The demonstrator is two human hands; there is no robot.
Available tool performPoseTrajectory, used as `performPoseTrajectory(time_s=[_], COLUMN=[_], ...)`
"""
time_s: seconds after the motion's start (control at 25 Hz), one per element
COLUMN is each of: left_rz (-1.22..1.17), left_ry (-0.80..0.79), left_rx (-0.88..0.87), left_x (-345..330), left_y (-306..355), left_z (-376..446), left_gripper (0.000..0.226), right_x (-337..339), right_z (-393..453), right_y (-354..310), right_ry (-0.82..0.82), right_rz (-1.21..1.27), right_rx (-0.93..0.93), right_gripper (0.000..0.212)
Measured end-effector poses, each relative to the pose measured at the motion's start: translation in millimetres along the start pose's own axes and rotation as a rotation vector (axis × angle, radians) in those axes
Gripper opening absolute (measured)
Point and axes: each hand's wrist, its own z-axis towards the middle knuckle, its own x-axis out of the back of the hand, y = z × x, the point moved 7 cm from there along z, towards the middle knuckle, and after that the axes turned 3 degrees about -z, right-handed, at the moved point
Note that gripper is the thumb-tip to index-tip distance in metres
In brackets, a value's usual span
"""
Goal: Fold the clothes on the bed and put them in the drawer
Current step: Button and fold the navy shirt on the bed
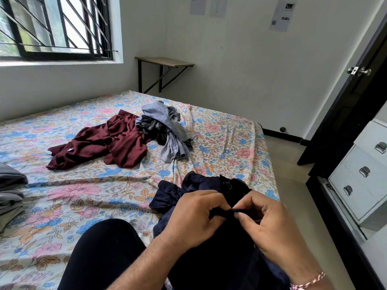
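Head view: both hands work a navy garment (201,185) at the near right edge of the bed (230,139). Left hand (192,216) has fingers curled, gripping a dark edge of the cloth. Right hand (270,222) pinches the same edge between thumb and fingers; a braided band circles its wrist. The garment is bunched, partly on the flowered sheet, partly over the person's lap. Farther back, mid-bed, lie a crumpled maroon garment (100,143) and, touching it on the right, a grey-blue heap of clothes (167,126). Grey stacked cloth (10,189) sits at the left edge. White drawers (360,174), all closed, stand right of the bed.
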Motion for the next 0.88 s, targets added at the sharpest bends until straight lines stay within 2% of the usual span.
performPoseTrajectory(time_s=[0.16,0.32,0.44,0.56,0.68,0.76,0.88], left_rz=[-0.028,-0.158,-0.196,-0.132,0.091,0.131,0.133], left_ry=[0.042,0.052,0.113,0.197,0.232,0.176,-0.110], left_rx=[0.020,0.111,0.167,0.163,0.124,0.107,0.026], left_x=[-0.8,-5.3,-5.4,-5.6,-7.0,0.1,12.9], left_y=[4.0,-0.8,-3.9,0.5,4.6,-2.6,-20.4], left_z=[-0.2,-1.6,-3.0,-7.6,-12.2,-6.5,4.4], left_gripper=[0.017,0.015,0.015,0.014,0.013,0.015,0.017], right_x=[-2.1,-5.4,-8.2,-13.7,-12.6,-7.3,-9.5], right_z=[-5.3,-13.4,-17.4,-24.2,-26.9,-21.3,-9.3], right_y=[4.0,-2.4,-0.5,-0.3,-1.5,6.8,37.4], right_ry=[0.103,0.245,0.303,0.363,0.353,0.303,0.130], right_rz=[0.067,0.050,0.064,0.081,0.048,0.048,0.098], right_rx=[-0.004,0.180,0.212,0.192,0.220,0.139,-0.105], right_gripper=[0.030,0.034,0.033,0.029,0.027,0.028,0.025])
